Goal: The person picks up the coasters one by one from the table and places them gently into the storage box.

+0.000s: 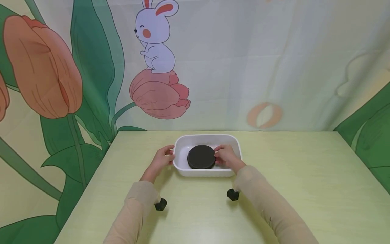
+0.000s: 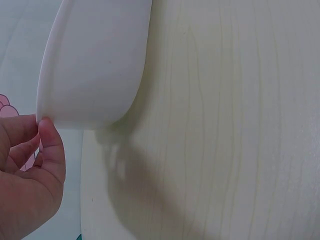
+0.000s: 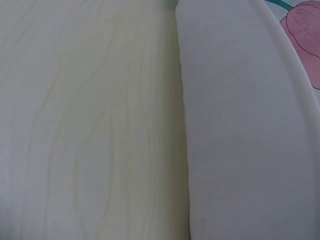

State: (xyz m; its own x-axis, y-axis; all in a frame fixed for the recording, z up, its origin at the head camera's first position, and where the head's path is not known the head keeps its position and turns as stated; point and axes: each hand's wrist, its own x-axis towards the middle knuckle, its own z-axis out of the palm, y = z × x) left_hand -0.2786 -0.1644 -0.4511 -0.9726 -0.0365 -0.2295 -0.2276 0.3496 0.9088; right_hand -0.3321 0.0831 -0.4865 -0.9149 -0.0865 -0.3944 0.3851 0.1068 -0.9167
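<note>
A white rectangular tub (image 1: 207, 173) with rounded corners stands at the far part of the table, and a flat round black disc (image 1: 201, 157) lies inside it. My left hand (image 1: 161, 158) pinches the tub's left rim; in the left wrist view, thumb (image 2: 51, 145) and fingers meet at the rim's corner. Reaching over the front wall, my right hand (image 1: 226, 156) grips the disc by its right edge, its fingertips partly hidden. Only the tub's outer wall (image 3: 245, 125) and the table show in the right wrist view; the hand is out of that frame.
The pale wood-grain table (image 1: 304, 183) spreads around the tub on both sides and in front. Behind it hangs a curtain (image 1: 213, 67) printed with a rabbit and tulips. A small black piece (image 1: 160, 204) is at the left cuff and another black piece (image 1: 233, 195) at the right cuff.
</note>
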